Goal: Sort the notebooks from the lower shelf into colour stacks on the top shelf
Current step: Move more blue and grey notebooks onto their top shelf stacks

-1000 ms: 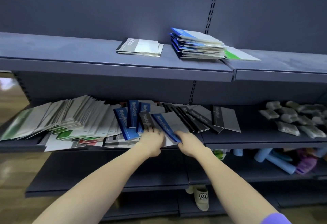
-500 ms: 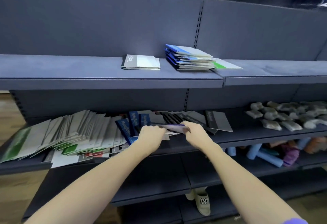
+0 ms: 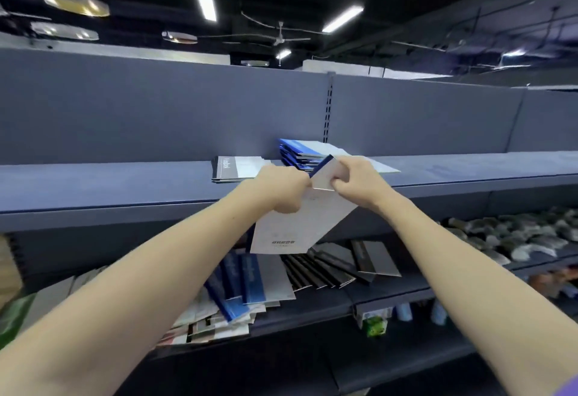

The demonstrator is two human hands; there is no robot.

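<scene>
Head view: left hand (image 3: pixel 283 187) and right hand (image 3: pixel 355 181) grasp seemingly blue-spined white notebooks (image 3: pixel 297 223).

Two hands hold notebooks up in front of the top shelf.

The left hand (image 3: pixel 283 189) and the right hand (image 3: pixel 356 181) are side by side, each holding a notebook. The big notebook (image 3: pixel 294 226) hangs down from the left hand. The small notebook (image 3: pixel 327 173) sits just above it, at the right hand. Behind the hands, on the top shelf (image 3: pixel 125 183), a flat stack (image 3: pixel 236 169) lies on the left and a taller stack (image 3: pixel 305 153) on the right. Below, on the lower shelf (image 3: pixel 391 292), more notebooks (image 3: pixel 259 280) lie spread out.
</scene>
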